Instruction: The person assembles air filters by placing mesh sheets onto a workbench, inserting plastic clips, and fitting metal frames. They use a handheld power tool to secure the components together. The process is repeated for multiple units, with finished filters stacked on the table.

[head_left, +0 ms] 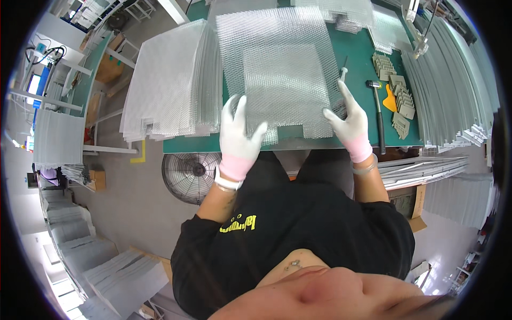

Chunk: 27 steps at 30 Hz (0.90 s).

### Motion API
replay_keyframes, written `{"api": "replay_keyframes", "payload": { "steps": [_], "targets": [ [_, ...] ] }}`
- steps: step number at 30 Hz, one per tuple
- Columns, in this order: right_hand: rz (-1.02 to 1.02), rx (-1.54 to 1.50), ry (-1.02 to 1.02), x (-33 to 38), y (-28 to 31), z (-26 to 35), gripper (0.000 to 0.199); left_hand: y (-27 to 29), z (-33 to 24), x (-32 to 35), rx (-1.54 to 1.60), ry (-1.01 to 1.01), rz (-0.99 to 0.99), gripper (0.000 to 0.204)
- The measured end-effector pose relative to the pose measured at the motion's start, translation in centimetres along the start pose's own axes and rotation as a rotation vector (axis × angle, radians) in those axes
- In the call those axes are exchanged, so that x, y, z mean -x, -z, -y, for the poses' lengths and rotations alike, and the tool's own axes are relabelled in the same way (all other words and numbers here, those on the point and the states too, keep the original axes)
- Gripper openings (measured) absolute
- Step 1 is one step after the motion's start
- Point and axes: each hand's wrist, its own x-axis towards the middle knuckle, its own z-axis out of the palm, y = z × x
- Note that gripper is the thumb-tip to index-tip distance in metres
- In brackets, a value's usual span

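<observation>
Facing a green desk (362,53) and looking down on a larger mesh sheet (272,26) overlapping with a smaller mesh sheet (285,80) — both silvery, both lying around the middle of the desk, with the smaller one reaching closer to the near edge. Not being able to tell upper layer from lower.

Holding the white-and-pink-gloved left hand (241,128) at the lower left side of the mesh, pointing the fingers away from the body, spreading the thumb well apart from them and pinching nothing. Holding the right hand (348,117), gloved alike, at the opposite side, spreading thumb and forefinger wide and aiming the thumb inward at the mesh edge. Not being able to tell touching from hovering on either side.

Having a slim pale-handled tool (343,73) lying just beyond the right fingertips. Seeing a black hammer (378,106) lying farther right on the desk — head pointing away from the body — beside an orange-yellow tool (390,98) and clusters of small beige plates (405,101). Seeing, to the left, a thick stack of pale mesh sheets (170,74) lying next to the larger mesh sheet. Viewing, at the far right, a big stack of grey panels (448,80). Noticing a round fan (198,169) showing past the desk's near edge, above a grey floor (128,208).
</observation>
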Motion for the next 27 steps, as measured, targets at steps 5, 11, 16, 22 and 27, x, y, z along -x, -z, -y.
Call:
{"api": "replay_keyframes", "payload": {
  "steps": [5,11,16,22,27],
  "targets": [
    [0.017,0.193,0.001,0.3,-2.1,-1.7,0.067,-2.7,2.1,-0.6,-0.295,0.119,0.17,0.07],
    [0.095,0.266,-0.077,0.5,-3.7,-3.3,0.061,-5.3,4.3,0.2,-0.408,0.209,0.294,0.072],
    [0.188,0.362,-0.197,1.0,-4.7,-4.1,0.059,-6.6,5.2,0.5,-0.413,0.235,0.339,0.072],
    [0.176,0.346,-0.123,1.4,-4.9,-5.1,0.058,-6.7,5.8,1.4,-0.412,0.177,0.288,0.072],
    [0.212,0.337,-0.152,1.2,-4.7,-4.8,0.057,-6.3,5.4,1.2,-0.377,0.21,0.328,0.072]
  ]
}}
